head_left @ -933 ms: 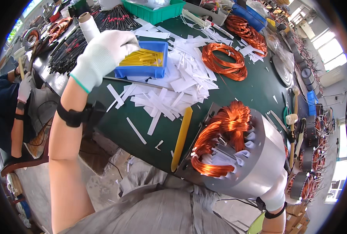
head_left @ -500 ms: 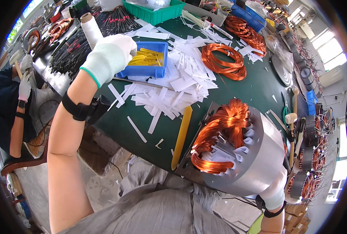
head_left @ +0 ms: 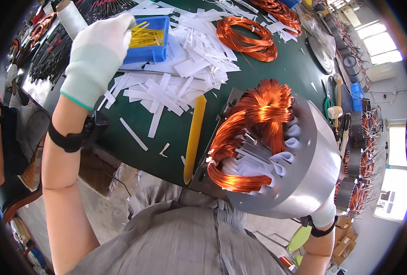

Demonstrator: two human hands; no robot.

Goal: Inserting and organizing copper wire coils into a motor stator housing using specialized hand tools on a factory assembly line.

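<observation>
My left hand [head_left: 103,39], in a white knit glove, is closed at the left rim of a blue bin [head_left: 160,52] of thin yellow strips [head_left: 149,37]. Some strips poke up near its fingertips; what the fingers pinch is hidden. A grey metal motor stator [head_left: 311,169] lies on its side at the front right of the table. Copper wire coils [head_left: 231,146] bulge from its open end, and white paper liners [head_left: 286,158] line its slots. Against the stator's outer right side rests my gloved right hand [head_left: 325,213], its fingers mostly out of sight.
Loose white paper strips [head_left: 185,68] pile up around the bin. A yellow flat bar [head_left: 195,137] lies left of the stator. Further back are copper wire loops [head_left: 244,39] and a white thread cone [head_left: 70,20]. Mallets [head_left: 335,112] lie at right. Another person sits far left.
The view has shifted, so the table's things appear higher and further left. My left hand stays closed by the bin, and my right hand stays at the stator.
</observation>
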